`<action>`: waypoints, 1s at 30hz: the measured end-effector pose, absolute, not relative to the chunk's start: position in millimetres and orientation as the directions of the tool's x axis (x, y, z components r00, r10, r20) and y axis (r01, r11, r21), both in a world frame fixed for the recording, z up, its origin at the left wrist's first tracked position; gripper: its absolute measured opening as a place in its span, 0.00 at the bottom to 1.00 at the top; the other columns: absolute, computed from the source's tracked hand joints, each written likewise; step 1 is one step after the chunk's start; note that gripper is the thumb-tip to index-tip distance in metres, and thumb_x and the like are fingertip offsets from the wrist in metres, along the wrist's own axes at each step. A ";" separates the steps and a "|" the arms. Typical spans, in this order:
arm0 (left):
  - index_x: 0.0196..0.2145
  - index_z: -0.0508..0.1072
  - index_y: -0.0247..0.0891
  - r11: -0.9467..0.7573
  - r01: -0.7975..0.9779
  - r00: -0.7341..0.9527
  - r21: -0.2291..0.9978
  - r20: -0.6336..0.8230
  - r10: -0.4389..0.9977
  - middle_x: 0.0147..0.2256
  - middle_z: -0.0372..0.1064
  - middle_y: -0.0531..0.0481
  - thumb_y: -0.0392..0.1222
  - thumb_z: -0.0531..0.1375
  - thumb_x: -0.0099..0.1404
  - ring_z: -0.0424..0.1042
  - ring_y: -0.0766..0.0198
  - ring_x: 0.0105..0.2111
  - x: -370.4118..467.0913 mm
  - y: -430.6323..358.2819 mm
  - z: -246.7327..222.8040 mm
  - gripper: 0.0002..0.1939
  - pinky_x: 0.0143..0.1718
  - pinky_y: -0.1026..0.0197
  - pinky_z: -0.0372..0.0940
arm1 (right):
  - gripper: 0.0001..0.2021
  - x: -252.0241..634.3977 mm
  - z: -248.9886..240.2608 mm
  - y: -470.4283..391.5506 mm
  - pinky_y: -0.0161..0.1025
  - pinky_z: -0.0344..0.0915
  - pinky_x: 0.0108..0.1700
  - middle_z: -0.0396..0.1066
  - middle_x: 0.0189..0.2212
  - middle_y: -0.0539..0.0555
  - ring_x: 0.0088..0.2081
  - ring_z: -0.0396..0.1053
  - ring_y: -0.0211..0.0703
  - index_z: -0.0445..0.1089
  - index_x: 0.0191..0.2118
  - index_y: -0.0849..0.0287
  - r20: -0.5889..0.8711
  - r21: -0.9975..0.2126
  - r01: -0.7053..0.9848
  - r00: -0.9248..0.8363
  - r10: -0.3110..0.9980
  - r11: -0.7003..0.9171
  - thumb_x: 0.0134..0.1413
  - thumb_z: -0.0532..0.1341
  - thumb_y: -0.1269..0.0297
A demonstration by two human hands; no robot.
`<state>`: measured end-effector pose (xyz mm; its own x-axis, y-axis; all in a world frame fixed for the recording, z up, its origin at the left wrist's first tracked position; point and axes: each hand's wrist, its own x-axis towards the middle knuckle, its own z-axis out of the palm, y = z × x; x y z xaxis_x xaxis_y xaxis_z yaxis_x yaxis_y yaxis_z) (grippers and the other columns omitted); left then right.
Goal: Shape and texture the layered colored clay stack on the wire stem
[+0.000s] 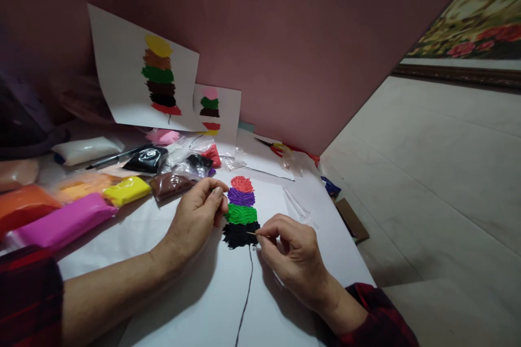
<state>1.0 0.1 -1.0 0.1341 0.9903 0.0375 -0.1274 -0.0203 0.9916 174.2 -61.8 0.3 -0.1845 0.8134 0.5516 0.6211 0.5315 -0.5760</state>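
Note:
My right hand pinches a thin pointed stick, its tip on the black clay band. Above that band on the white paper lie green, purple and coral-red clay bands with ridged surfaces. A dark line runs down from the black band. Beside the bands on the left is my left hand, thumb and forefinger pressed together; what they hold, if anything, is too small to name.
Bagged clay lies at the left, including magenta, yellow and brown packs. Two sheets with striped clay lean on the pink wall. Scissors and clear plastic sleeves lie farther right.

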 end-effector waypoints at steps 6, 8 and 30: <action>0.33 0.66 0.38 -0.026 -0.129 0.134 0.991 0.044 0.990 0.21 0.63 0.58 0.43 0.54 0.64 0.58 0.71 0.18 0.5 1.2 -2.4 0.06 0.20 0.68 0.54 | 0.07 173.7 0.7 -61.6 0.34 0.59 0.24 0.67 0.21 0.50 0.22 0.63 0.36 0.70 0.27 0.61 0.560 -0.570 0.616 -0.193 0.806 0.543 0.48 0.57 0.78; 0.33 0.66 0.38 -0.025 -0.124 0.132 0.992 0.042 0.990 0.21 0.63 0.58 0.42 0.54 0.64 0.58 0.71 0.18 1.0 1.3 -2.2 0.06 0.20 0.68 0.54 | 0.07 173.5 0.9 -61.8 0.34 0.59 0.24 0.66 0.21 0.50 0.22 0.63 0.36 0.70 0.27 0.61 0.560 -0.568 0.617 -0.195 0.805 0.544 0.48 0.57 0.78; 0.32 0.67 0.38 -0.015 -0.141 0.119 0.990 0.032 0.992 0.20 0.63 0.58 0.43 0.56 0.62 0.58 0.71 0.17 2.0 0.6 -0.6 0.06 0.19 0.67 0.53 | 0.07 173.5 3.8 -63.6 0.33 0.54 0.22 0.65 0.19 0.49 0.20 0.59 0.34 0.69 0.25 0.61 0.557 -0.559 0.620 -0.211 0.803 0.551 0.45 0.57 0.79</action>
